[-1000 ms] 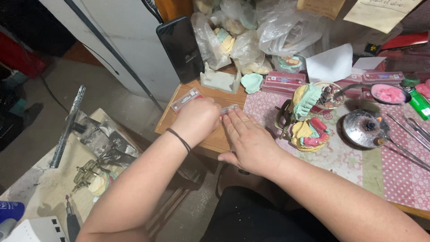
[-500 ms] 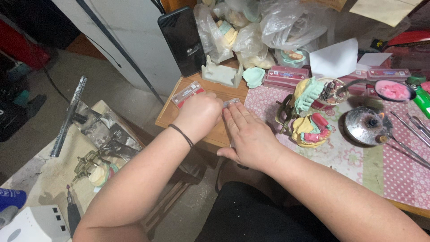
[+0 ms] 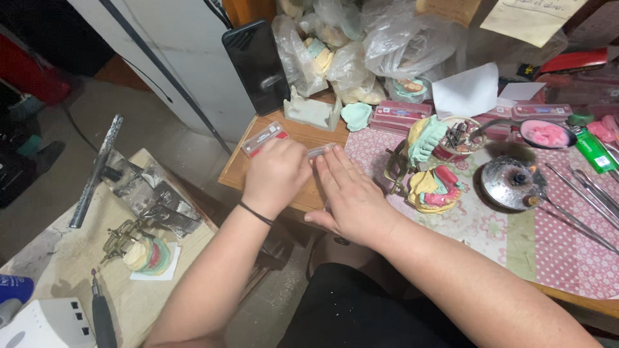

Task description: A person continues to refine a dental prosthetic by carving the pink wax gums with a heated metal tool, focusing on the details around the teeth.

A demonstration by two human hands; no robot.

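A small clear plastic strip point(image 3: 320, 152) is lying just left of centre frame, on the bare wooden table point(image 3: 238, 173) near its front edge, and both hands are meeting over it. The right hand point(image 3: 351, 193) is lying flat, fingers extended, fingertips resting on the strip's right end; nothing is being gripped. The left hand point(image 3: 276, 175) is curled over the strip's left end; whether it is pinching the strip or only covering it cannot be told, since the knuckles are hiding the contact. A flat clear case with red lining point(image 3: 264, 138) is sitting just beyond the left hand, toward upper left.

Risks, as judged:
- The strip is sitting close to the table edge; a sideways slip under flat fingers could be sending it to the floor.
- The case is touching or nearly touching the left knuckles; a nudge could be pushing it off the corner.
- The yellow dental model with pink wax point(image 3: 433, 189) is standing near the right wrist; a sweeping forearm could be knocking it.
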